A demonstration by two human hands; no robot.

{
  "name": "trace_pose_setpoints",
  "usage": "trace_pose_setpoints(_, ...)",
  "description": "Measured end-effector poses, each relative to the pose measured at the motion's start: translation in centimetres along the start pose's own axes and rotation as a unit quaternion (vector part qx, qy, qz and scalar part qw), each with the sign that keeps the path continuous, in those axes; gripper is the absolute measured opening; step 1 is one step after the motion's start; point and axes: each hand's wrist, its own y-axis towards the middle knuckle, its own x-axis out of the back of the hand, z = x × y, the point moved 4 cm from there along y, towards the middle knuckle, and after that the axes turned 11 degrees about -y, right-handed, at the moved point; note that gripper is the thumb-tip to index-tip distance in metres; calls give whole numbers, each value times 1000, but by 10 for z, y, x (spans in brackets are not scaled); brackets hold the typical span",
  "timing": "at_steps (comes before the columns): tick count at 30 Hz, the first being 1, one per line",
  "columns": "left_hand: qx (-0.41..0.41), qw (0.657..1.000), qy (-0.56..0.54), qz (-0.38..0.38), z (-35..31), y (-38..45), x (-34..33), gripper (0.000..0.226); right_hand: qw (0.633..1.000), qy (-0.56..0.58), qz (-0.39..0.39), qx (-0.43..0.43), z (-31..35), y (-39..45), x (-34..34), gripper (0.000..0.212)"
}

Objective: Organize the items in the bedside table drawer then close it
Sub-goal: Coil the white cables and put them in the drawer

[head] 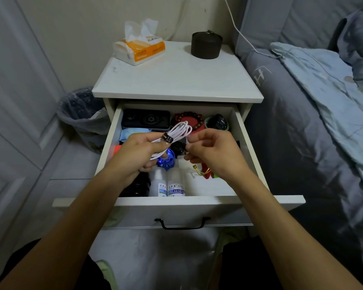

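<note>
**Open bedside drawer with both hands on one coiled cable**

Far left of the hands, one lined waste bin (83,114) stands beside the bedside table (176,80); on the tabletop, beyond the hands, one tissue pack (139,49) lies to the left and one dark round container (206,45) to the right. The single drawer (176,203) is pulled out, its one black handle (182,223) below the wrists. The left hand (137,153) is curled round one coiled white cable (176,132), bound by one black strap (168,139), held above the drawer's middle; the right hand (215,152) pinches the cable's loose end between thumb and fingertips, just right of the coil, its other fingers curled. Beyond the left hand lie one black flat device (146,119) and one blue packet (132,132); left of it, a red-orange object (116,149), mostly hidden; under its wrist, a black item (137,186), unidentifiable. Between the hands sit one blue ribbed spool (167,162) and, nearer the drawer front, two white bottles (167,183) side by side. Beyond the right hand, one bead bracelet (189,120) rests on something red; one dark round object (217,122) lies right of it. Far right, one bed (302,132) carries a blue blanket (327,97); the hands and forearms cover much of the drawer's contents.
</note>
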Motion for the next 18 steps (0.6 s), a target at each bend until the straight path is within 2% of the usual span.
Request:
trace_pose_setpoints(3, 23, 999, -41, 2, 1, -1, -1, 24, 997, -56, -5, 61, 2, -3, -1, 6)
trace_pose_setpoints(5, 34, 998, -52, -4, 1, -2, 0, 26, 992, -87, 23, 93, 4, -5, -6, 5)
trace_pose_setpoints(9, 45, 998, -42, -14, -1, -3, 0, 19, 965, -188, 79, 167, 6, -5, -18, 32)
trace_pose_setpoints(11, 46, 998, -46, -21, -1, -3, 2, 24, 944, -236, 63, 222, 10, -6, -20, 37)
trace_pose_setpoints(13, 50, 998, -44, -17, -1, -4, 2, 29, 916, -281, 26, 285, 15, -7, -20, 30)
trace_pose_setpoints(18, 67, 998, -6, 3, 0, -6, -1, 14, 861, -317, -43, 396, 17, -6, -19, 17)
